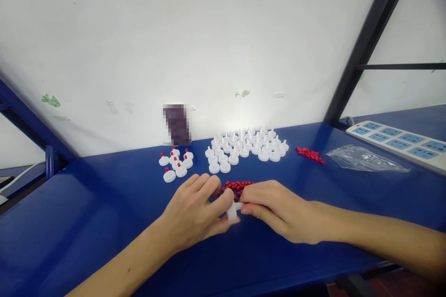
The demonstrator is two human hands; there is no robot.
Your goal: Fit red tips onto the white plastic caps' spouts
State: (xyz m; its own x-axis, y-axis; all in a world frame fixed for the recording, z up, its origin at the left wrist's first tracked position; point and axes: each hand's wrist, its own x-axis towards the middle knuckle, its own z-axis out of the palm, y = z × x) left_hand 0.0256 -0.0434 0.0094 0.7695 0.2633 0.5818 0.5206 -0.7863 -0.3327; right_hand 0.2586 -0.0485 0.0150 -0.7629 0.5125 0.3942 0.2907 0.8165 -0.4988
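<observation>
Hands: our left hand (195, 209) grips one white cap (232, 212) over the surface (104, 204), our right hand (285, 213) pinches its spout (239, 205) | Risk: a slackened left grip could drop it; a careless brush might scatter red tips (240, 185) | Count: red-tipped caps (180, 171), seven or eight; plain caps (233, 160), thirty-odd (overlap blurs our tally); red-tip piles, two; plastic bag (365, 158), one

White cap (232, 212), one: held on its side, spout pointing right, spout end hidden. Small red tips (238, 185): two loose piles, one just beyond, one farther right. Plain white caps (244, 152): upright, clustered behind. Red-tipped white caps (180, 171): upright, grouped left.
</observation>
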